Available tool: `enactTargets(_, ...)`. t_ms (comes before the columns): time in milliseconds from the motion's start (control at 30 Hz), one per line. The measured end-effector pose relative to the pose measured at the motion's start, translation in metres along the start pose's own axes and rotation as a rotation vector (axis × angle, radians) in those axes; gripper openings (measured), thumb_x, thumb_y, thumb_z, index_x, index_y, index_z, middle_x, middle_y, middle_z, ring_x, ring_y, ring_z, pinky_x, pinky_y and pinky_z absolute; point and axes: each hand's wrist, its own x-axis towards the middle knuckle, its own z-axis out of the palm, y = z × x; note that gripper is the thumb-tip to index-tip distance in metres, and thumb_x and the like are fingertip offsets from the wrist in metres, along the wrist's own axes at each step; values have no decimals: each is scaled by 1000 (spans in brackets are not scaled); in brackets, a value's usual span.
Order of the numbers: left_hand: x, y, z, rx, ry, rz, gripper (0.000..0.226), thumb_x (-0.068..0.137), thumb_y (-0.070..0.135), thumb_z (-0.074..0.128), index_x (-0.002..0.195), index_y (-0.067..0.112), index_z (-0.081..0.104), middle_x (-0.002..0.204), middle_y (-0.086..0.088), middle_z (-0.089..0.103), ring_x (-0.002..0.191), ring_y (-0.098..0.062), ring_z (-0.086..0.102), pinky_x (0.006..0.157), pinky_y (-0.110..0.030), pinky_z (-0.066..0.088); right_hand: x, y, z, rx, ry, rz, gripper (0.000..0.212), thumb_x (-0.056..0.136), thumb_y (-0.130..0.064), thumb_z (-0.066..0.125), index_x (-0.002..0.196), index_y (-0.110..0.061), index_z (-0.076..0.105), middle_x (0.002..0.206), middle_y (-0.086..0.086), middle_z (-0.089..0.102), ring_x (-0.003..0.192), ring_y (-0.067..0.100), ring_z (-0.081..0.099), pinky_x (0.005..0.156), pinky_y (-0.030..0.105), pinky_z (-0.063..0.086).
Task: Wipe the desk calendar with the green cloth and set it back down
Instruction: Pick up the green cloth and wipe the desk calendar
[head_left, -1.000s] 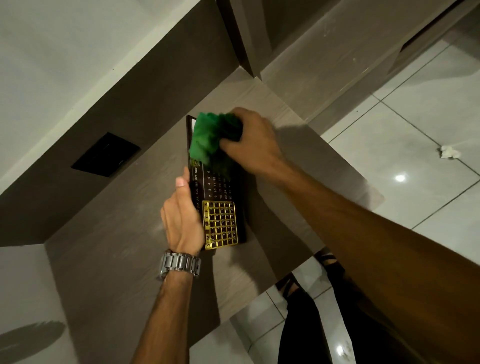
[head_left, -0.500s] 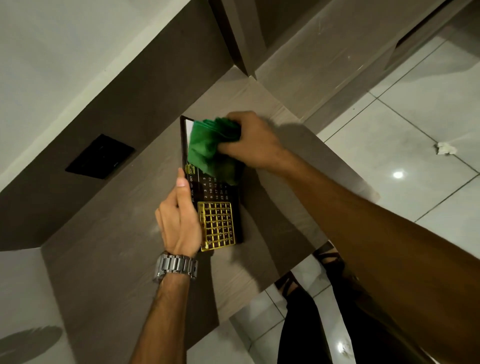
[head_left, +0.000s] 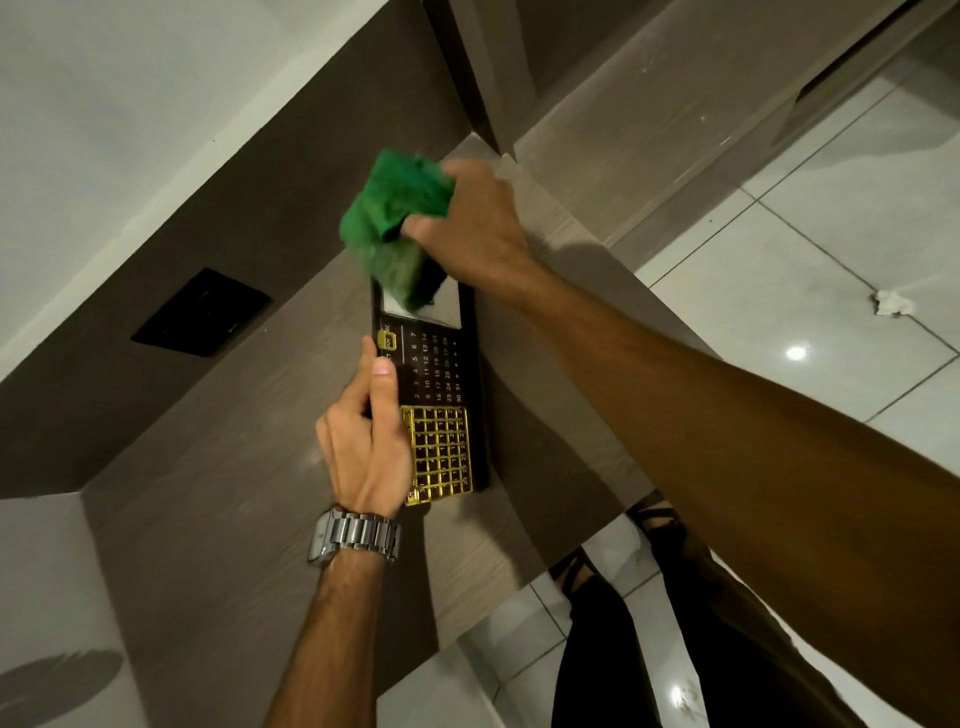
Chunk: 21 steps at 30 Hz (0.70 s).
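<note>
The desk calendar (head_left: 435, 382) is a long black panel with white date numbers, a gold grid frame at its near end and a mirrored patch at its far end. My left hand (head_left: 366, 441) grips its left edge, thumb lying along the side. It is held just above the brown wooden desk (head_left: 218, 519). My right hand (head_left: 470, 228) is closed on the bunched green cloth (head_left: 397, 218), which sits over the calendar's far end and hangs past it. The cloth's reflection shows in the mirrored patch.
A black rectangular wall plate (head_left: 202, 312) is set in the dark back panel to the left. The desk's front edge runs diagonally; beyond it is white tiled floor with a crumpled white scrap (head_left: 891, 303). My legs and sandalled feet (head_left: 649, 519) stand below the edge.
My right hand has swept the green cloth from the calendar's number area up to and past its far end, uncovering the dates and mirrored patch. The left hand keeps its grip.
</note>
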Motion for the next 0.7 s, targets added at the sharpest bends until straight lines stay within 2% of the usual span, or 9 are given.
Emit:
enactTargets(67, 0, -1, 1, -6, 10, 9, 90, 89, 63, 26, 107, -22, 50, 47, 10, 46, 42, 0, 47, 43, -8, 31, 1, -4, -2, -41, 16, -35, 38, 78, -21, 78, 112, -13, 61, 98, -4, 65, 88, 8, 65, 63, 15, 53)
enactTargets(133, 0, -2, 0, -10, 26, -5, 91, 88, 65, 26, 109, -20, 51, 60, -4, 62, 50, -4, 55, 44, -8, 30, -3, -2, -2, -83, -289, 10, 43, 76, -20, 81, 111, -14, 57, 93, -6, 61, 84, 7, 63, 52, 11, 51)
enactTargets(200, 0, -7, 0, 4, 46, -11, 90, 86, 66, 26, 110, -17, 53, 90, -28, 68, 65, -17, 62, 48, -11, 34, -9, 6, -1, -128, -474, 90, 51, 72, -23, 84, 112, -12, 54, 100, 1, 62, 87, 15, 66, 53, 22, 58)
enactTargets(333, 3, -11, -3, 14, 15, -30, 91, 85, 66, 26, 114, -16, 52, 109, -36, 62, 82, -38, 64, 56, -27, 45, -15, 22, 1, -90, -230, 63, 63, 73, -26, 82, 126, -6, 54, 117, 5, 61, 102, 18, 63, 71, 24, 54)
enactTargets(400, 3, -10, -2, 28, 18, -31, 90, 85, 65, 27, 115, -15, 53, 110, -35, 62, 90, -42, 63, 61, -35, 47, -19, 30, -2, -19, -288, 89, 61, 75, -21, 80, 129, -5, 56, 122, 11, 64, 109, 23, 64, 84, 30, 56)
enactTargets(467, 1, -8, -2, 33, 27, -29, 81, 88, 61, 30, 126, -7, 53, 104, -27, 69, 81, -32, 66, 59, -29, 47, -28, 43, -10, 20, -440, 170, 52, 77, -13, 79, 125, -7, 58, 117, 13, 67, 104, 26, 68, 85, 40, 60)
enactTargets(567, -3, -4, 1, 56, 19, -5, 63, 91, 51, 39, 144, 16, 40, 99, -5, 71, 70, -2, 60, 52, -5, 41, -40, 64, -25, -76, -566, 268, 42, 79, -10, 78, 116, -10, 60, 109, 13, 69, 98, 30, 70, 82, 50, 61)
enactTargets(633, -4, -1, 5, 100, -1, 0, 65, 90, 50, 44, 146, 18, 35, 107, -4, 69, 73, -1, 60, 51, -4, 40, -41, 70, -31, -115, -568, 281, 40, 80, -11, 77, 116, -8, 61, 109, 15, 70, 97, 31, 71, 81, 52, 61)
enactTargets(700, -4, 1, 8, 146, -8, 12, 63, 93, 43, 51, 147, 18, 32, 116, -9, 69, 79, -12, 64, 57, -6, 41, -36, 73, -37, -110, -570, 308, 44, 79, -15, 79, 119, -11, 60, 108, 13, 70, 95, 29, 71, 81, 50, 62)
